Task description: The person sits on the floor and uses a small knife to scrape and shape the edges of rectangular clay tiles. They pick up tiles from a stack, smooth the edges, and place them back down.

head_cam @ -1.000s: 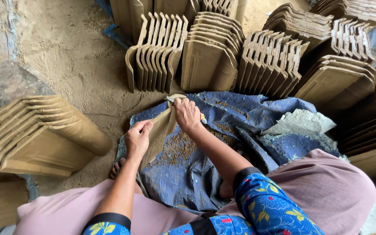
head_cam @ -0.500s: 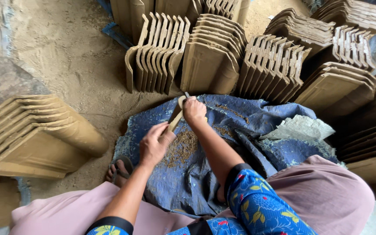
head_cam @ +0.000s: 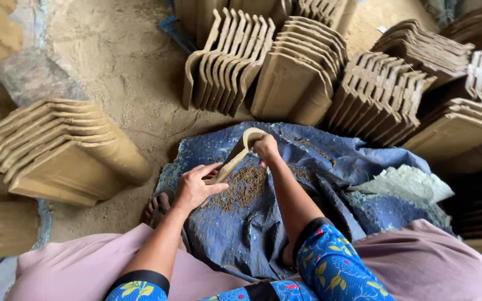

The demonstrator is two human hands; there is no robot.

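A tan unfired clay roof tile (head_cam: pixel 234 157) stands on edge, tilted, over a blue tarp (head_cam: pixel 330 184) that covers my lap. My left hand (head_cam: pixel 195 187) grips the tile's near end. My right hand (head_cam: pixel 266 147) closes around its far curved end. Under the tile, on the tarp, lies a small heap of brown clay crumbs (head_cam: pixel 244 187).
Rows of tan clay tiles stand on edge ahead (head_cam: pixel 227 56), at the right (head_cam: pixel 375 95) and stacked at the left (head_cam: pixel 62 150). Sandy ground (head_cam: pixel 118 61) lies between them. A toe in a sandal (head_cam: pixel 160 203) shows beside the tarp. A pale crumpled sheet (head_cam: pixel 405 184) rests on the tarp's right.
The tile has turned from lying flat to standing on its edge. My left hand has shifted toward the tile's near end, and more crumbs show on the tarp.
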